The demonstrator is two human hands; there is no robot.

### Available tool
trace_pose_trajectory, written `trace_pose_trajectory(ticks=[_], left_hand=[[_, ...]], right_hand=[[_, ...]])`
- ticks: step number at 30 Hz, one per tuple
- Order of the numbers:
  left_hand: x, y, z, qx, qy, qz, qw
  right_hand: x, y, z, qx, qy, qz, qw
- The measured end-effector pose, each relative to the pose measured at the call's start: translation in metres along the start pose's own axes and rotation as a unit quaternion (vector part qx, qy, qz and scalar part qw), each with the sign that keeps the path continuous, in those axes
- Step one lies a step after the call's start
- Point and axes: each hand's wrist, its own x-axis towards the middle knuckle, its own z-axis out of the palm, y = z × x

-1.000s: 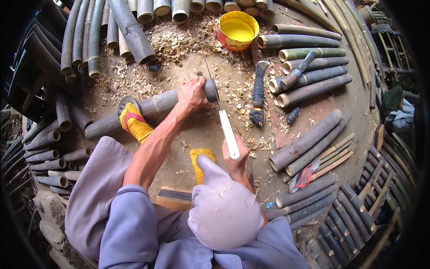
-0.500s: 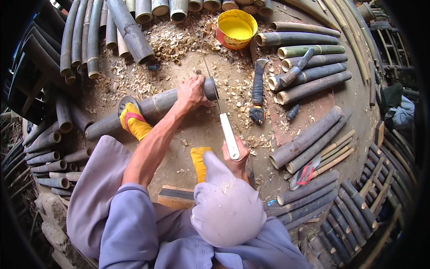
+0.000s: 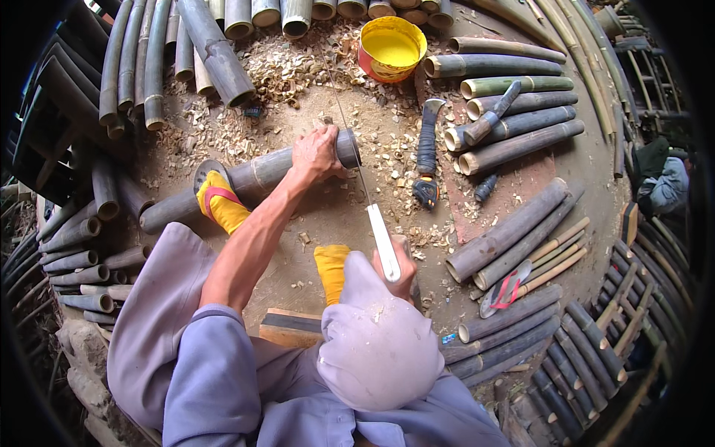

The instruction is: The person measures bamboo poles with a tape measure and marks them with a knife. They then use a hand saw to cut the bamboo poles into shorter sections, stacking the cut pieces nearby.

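A thick dark bamboo pole [image 3: 257, 175] lies slantwise on the ground before me. My left hand [image 3: 319, 155] is closed round it near its right end, pressing it down. My left foot in a yellow sock and flip-flop [image 3: 222, 201] rests on the pole further left. My right hand [image 3: 402, 270] grips the white handle of a handsaw [image 3: 383, 242], its fingers partly hidden behind the handle. The saw's thin blade runs up across the pole's right end, just right of my left hand. A yellow-socked right foot [image 3: 332, 272] stands near the saw handle.
A yellow bucket [image 3: 391, 46] stands beyond the pole. Right of the blade lies a hooked knife with a wrapped handle [image 3: 427, 145]. Cut bamboo lengths [image 3: 521, 153] lie on the right, with another knife [image 3: 493, 113] on them. Wood chips [image 3: 279, 71] cover the ground.
The saw has slid back toward me, its handle and my right hand moving slightly nearer. My left hand and the bamboo pole keep nearly the same place.
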Motion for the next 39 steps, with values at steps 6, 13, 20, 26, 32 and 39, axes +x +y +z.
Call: trace_pose_trajectory(ticks=[6,13,20,26,32,39], left_hand=[[-0.001,0.001,0.005,0.015,-0.040,-0.026,0.999],[0.002,0.011,-0.011,0.010,-0.035,-0.019,0.999],[-0.002,0.008,-0.005,0.006,-0.055,-0.032,0.998],[0.001,0.017,-0.011,-0.002,-0.064,-0.017,0.998],[0.000,0.006,-0.006,0.005,-0.026,-0.025,0.999],[0.001,0.006,0.001,0.011,-0.031,-0.014,0.999]], right_hand=[[-0.093,0.016,-0.050,-0.058,-0.001,-0.037,0.998],[0.010,0.013,0.006,0.011,-0.025,0.062,0.998],[-0.112,0.018,-0.061,-0.064,0.000,-0.016,0.998],[0.040,0.011,0.026,0.013,0.012,0.031,0.999],[-0.075,0.017,-0.034,-0.039,0.036,-0.046,0.998],[0.014,0.021,0.011,-0.025,-0.003,-0.010,1.000]])
